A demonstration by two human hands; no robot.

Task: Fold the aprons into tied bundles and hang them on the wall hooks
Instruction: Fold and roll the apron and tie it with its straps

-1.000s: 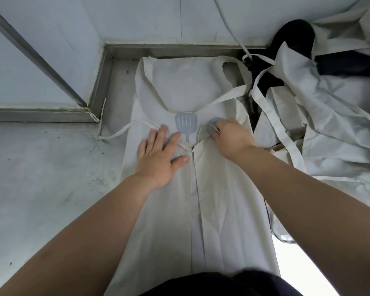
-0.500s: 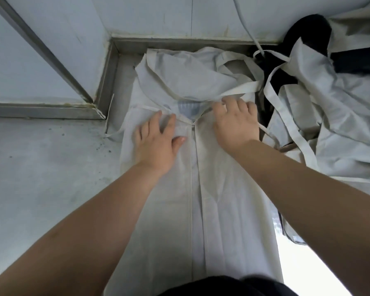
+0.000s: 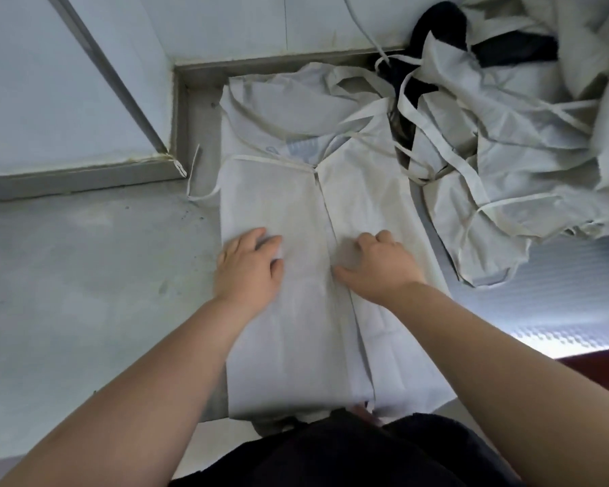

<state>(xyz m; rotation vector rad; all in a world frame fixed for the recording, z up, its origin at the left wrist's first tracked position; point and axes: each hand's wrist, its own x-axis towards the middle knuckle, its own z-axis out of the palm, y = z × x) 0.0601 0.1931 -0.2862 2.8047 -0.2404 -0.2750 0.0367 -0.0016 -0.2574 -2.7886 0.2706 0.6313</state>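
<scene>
A pale grey apron (image 3: 296,212) lies lengthwise on the steel counter (image 3: 85,275), both long sides folded in so they meet at a centre seam. Its bib is rumpled near the back wall, with a blue printed mark partly showing. A tie strap (image 3: 261,159) crosses the left panel. My left hand (image 3: 248,267) rests on the left panel, fingers bent over the cloth. My right hand (image 3: 377,265) presses the right panel beside the seam, fingers bent down, thumb flat. Neither hand visibly grips the cloth.
A heap of more pale aprons (image 3: 507,135) with loose straps fills the back right, over something black (image 3: 436,33). A wall and a metal ledge (image 3: 85,174) border the counter at back and left. The counter's front edge is near my body.
Both hands have slid from the bib end toward me along the folded panels. The bib has bunched up near the back wall.
</scene>
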